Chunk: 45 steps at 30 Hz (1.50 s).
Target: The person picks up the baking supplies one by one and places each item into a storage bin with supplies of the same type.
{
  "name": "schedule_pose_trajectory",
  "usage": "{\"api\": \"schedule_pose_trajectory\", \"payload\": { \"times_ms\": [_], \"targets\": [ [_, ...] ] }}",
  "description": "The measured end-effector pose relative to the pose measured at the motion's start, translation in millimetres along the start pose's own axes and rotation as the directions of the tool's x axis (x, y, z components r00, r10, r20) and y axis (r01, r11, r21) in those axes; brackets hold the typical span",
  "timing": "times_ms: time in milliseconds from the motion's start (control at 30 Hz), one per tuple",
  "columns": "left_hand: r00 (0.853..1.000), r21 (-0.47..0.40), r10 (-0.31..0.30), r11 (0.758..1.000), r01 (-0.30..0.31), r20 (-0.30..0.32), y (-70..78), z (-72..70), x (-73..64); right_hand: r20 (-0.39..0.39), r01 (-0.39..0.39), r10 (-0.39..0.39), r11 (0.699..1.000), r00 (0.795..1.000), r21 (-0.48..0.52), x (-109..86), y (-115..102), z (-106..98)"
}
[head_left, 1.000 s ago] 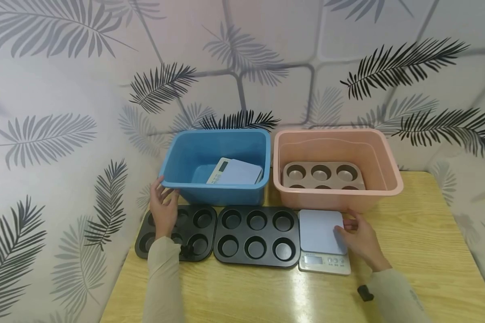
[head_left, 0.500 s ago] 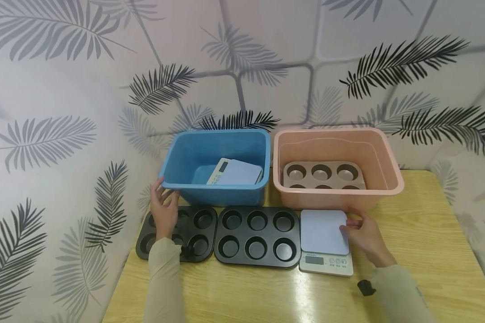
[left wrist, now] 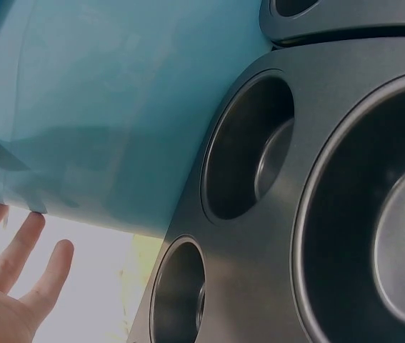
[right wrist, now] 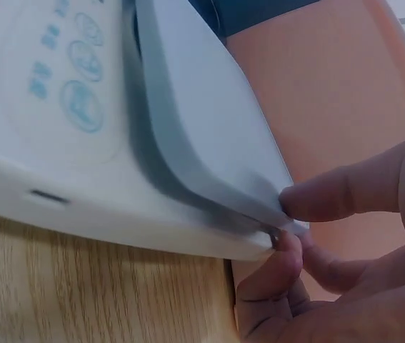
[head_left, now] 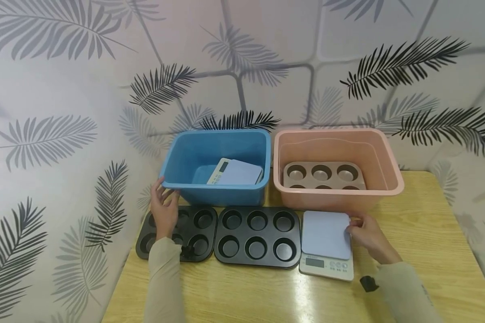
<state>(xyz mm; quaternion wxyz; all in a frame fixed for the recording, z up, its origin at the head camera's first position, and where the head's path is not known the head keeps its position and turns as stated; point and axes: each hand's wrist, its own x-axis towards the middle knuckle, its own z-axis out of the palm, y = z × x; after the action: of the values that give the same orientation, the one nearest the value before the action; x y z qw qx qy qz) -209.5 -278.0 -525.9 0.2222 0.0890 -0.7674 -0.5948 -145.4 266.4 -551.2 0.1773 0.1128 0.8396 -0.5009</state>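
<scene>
My right hand [head_left: 369,236] pinches the right edge of a kitchen scale [head_left: 325,235] with a white platform, near its far corner. In the right wrist view the thumb [right wrist: 331,196] lies at the platform's edge and curled fingertips meet the scale's side below it. My left hand [head_left: 164,211] is at the front left corner of a blue bin [head_left: 222,195], one fingertip right at the rim. Its fingers are spread and fairly straight in the left wrist view. Below that hand lies a dark muffin tin [head_left: 199,242], partly hidden by the wrist; a second dark muffin tin [head_left: 256,236] lies beside it.
Inside the blue bin is another scale [head_left: 238,172], tilted. A pink bin [head_left: 335,199] to its right holds a brown muffin tin [head_left: 321,172]. Both bins stand at the back of the wooden table [head_left: 246,296], against a leaf-patterned wall [head_left: 266,54].
The scale has shifted slightly to the right and toward the front, and my right hand has moved right with it. My left hand has stayed at the blue bin's corner.
</scene>
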Motion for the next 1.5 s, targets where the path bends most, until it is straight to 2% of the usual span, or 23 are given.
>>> {"api": "schedule_pose_trajectory", "payload": {
  "times_ms": [133,267,467,567,667,767,833,1067,1200,1300,1400,1500],
  "targets": [
    [1.000,-0.001,0.001,1.000,-0.001,0.002,0.4,0.2,-0.3,0.033,0.008,-0.009,0.999,0.999,0.049,-1.2,0.7,-3.9],
    [1.000,0.000,-0.001,1.000,0.001,-0.001,0.8,0.5,0.4,0.071,0.081,-0.089,0.991,0.993,0.107,-2.6,4.5,-9.0],
    [1.000,-0.008,-0.004,1.000,0.004,-0.003,1.3,1.3,2.4,0.085,0.180,-0.185,0.981,0.979,0.067,-2.4,5.4,-15.9],
    [1.000,-0.008,0.005,1.000,-0.005,-0.001,1.3,2.3,3.0,0.097,0.246,-0.250,0.968,0.963,0.047,-3.7,4.4,-19.9],
    [1.000,-0.007,0.010,1.000,-0.010,0.000,1.2,2.8,3.2,0.120,0.337,-0.337,0.941,0.934,0.018,-5.0,3.2,-24.8],
    [1.000,-0.009,0.008,1.000,-0.008,-0.003,1.0,2.9,3.1,0.154,0.397,-0.389,0.917,0.908,-0.023,-6.4,1.3,-29.2],
    [1.000,-0.008,0.008,1.000,-0.009,-0.004,0.8,2.6,3.0,0.183,0.409,-0.396,0.912,0.900,-0.038,-7.2,-0.3,-31.1],
    [1.000,-0.010,0.013,1.000,-0.013,0.000,0.3,0.7,1.9,0.257,0.371,-0.357,0.929,0.898,-0.007,-9.7,-5.5,-32.9],
    [1.000,-0.013,0.015,1.000,-0.015,0.000,0.4,0.2,1.5,0.266,0.399,-0.377,0.917,0.887,-0.031,-11.9,-8.2,-34.4],
    [1.000,-0.011,0.014,1.000,-0.014,-0.002,0.4,0.3,1.3,0.268,0.460,-0.434,0.887,0.860,-0.039,-12.8,-8.1,-35.6],
    [1.000,-0.017,0.012,1.000,-0.012,-0.002,0.1,0.4,1.1,0.287,0.503,-0.484,0.864,0.826,0.011,-14.2,-6.0,-37.0],
    [1.000,-0.020,0.009,1.000,-0.009,0.000,-0.6,-0.2,0.5,0.332,0.484,-0.487,0.870,0.808,0.098,-16.8,-3.8,-39.6]
  ]
}}
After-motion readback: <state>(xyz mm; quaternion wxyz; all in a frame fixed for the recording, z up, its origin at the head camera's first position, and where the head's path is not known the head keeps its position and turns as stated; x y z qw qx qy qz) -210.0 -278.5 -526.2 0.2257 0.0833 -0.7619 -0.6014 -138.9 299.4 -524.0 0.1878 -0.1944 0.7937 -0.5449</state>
